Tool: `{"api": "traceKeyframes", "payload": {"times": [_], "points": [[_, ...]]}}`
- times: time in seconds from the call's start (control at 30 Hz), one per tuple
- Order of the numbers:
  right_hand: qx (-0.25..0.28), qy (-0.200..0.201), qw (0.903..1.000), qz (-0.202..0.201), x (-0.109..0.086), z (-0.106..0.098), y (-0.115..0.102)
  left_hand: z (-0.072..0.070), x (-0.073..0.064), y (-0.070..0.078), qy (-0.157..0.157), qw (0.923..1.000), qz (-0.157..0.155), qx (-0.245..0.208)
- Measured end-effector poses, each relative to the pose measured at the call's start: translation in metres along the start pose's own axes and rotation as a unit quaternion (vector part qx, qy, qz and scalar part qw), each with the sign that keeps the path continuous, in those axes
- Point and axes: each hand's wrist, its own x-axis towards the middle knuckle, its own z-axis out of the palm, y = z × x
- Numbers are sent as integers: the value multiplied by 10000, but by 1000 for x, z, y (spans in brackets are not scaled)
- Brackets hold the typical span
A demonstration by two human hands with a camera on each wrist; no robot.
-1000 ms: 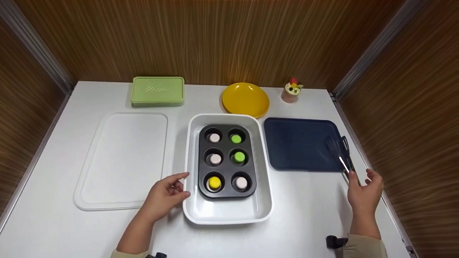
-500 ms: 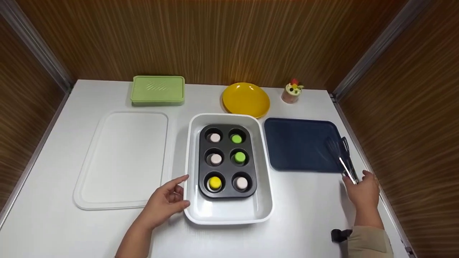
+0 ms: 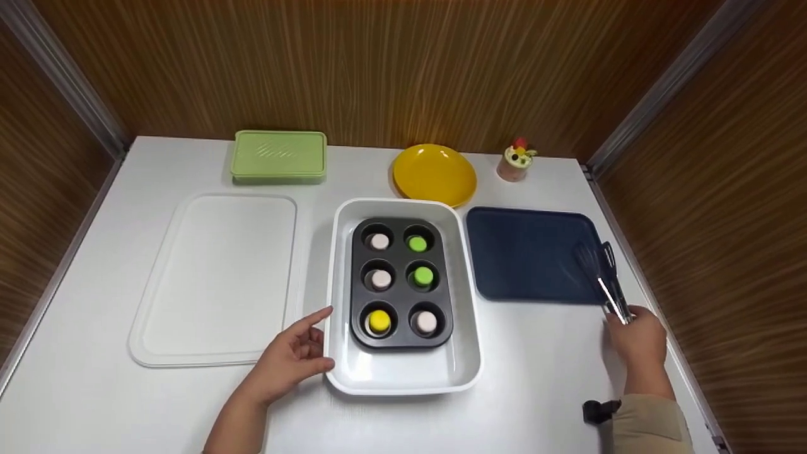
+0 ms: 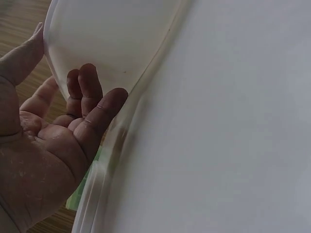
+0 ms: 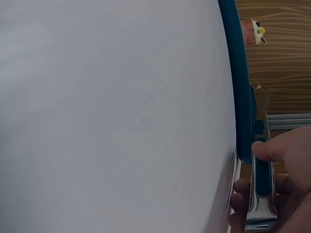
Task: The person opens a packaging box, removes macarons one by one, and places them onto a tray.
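My left hand (image 3: pixel 287 366) touches the left rim of a deep white tray (image 3: pixel 403 376) with thumb and index fingertips; its other fingers are loosely bent. In the left wrist view, the fingers lie against the tray's outer wall (image 4: pixel 112 34). Inside the tray lies a dark muffin tin (image 3: pixel 400 261), its cups holding pink, green and yellow small round pieces. At the right, my right hand (image 3: pixel 640 337) grips metal tongs (image 3: pixel 610 293) by the handle end, thumb on top and fingers curled beneath. The heads of the tongs overlap the right edge of a dark blue tray (image 3: pixel 529 252).
A flat white lid (image 3: pixel 214 277) lies on the left. Along the back stand a green lidded box (image 3: pixel 277 154), a yellow plate (image 3: pixel 434 175) and a small dessert cup (image 3: pixel 514 165) topped with fruit. Wood-grain panels enclose the table at the back and both sides.
My right hand has closed round the handle end of the tongs, its raised fingers now curled down. The left thumb has slid slightly toward me along the tray's rim.
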Motion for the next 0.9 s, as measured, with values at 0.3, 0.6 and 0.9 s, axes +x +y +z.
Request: {"api": "traceKeyframes", "payload": {"times": [0.3, 0.6, 0.9], "points": [[100, -76, 9997, 208, -6, -2, -5, 4, -4, 4, 40, 9999, 80, 60], [6, 346, 9994, -23, -13, -3, -11, 6, -3, 3, 34, 9997, 241, 98], [151, 759, 9968, -192, -22, -6, -23, 10, -3, 7, 57, 9996, 217, 163]]}}
